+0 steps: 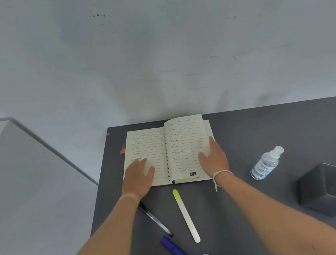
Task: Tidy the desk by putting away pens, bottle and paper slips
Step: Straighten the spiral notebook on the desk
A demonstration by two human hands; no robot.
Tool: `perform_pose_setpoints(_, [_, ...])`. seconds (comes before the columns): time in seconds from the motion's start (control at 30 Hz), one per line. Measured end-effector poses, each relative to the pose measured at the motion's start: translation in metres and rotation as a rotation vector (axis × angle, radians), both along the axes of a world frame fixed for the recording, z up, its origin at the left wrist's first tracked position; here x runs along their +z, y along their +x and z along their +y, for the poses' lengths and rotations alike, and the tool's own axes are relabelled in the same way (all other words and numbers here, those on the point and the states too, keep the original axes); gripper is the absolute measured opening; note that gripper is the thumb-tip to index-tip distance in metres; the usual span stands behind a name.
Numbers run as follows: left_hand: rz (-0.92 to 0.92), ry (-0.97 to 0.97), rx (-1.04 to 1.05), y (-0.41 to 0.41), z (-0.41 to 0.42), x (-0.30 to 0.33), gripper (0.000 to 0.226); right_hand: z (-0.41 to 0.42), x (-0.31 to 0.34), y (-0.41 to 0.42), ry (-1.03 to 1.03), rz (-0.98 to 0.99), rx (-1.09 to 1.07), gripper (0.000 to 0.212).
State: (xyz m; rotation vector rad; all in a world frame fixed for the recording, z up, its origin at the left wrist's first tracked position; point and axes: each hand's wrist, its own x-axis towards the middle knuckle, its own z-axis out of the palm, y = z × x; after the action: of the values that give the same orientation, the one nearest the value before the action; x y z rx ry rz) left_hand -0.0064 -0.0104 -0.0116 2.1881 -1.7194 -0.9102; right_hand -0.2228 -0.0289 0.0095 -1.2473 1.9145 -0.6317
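While both hands lie flat and open on the notebook (167, 153), the left hand (139, 175) on its left page and the right hand (213, 158) on its right, nothing is gripped. Pens (185, 215) lie on the counter (262, 211) below the notebook, the bottle (266, 164) to its right. Closing the notebook probably comes next.

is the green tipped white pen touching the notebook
Apart. The head view shows a strip of bare grey desk between the green tip of the white pen and the bottom edge of the open notebook.
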Motion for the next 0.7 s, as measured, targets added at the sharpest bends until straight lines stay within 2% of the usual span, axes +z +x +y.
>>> perform_pose_setpoints(0.3, [-0.014,-0.009,0.0,0.003,0.0,-0.004,0.052,-0.014,0.005,-0.008,0.071,-0.099,0.05,0.059])
perform_pose_setpoints(0.43, [-0.026,-0.021,0.004,0.002,-0.001,-0.004,0.052,-0.022,0.005,-0.013,0.151,-0.258,0.047,0.069])
perform_pose_setpoints(0.7, [-0.039,-0.028,0.009,0.002,-0.003,-0.004,0.052,-0.035,0.0,-0.013,0.213,-0.366,0.016,0.074])
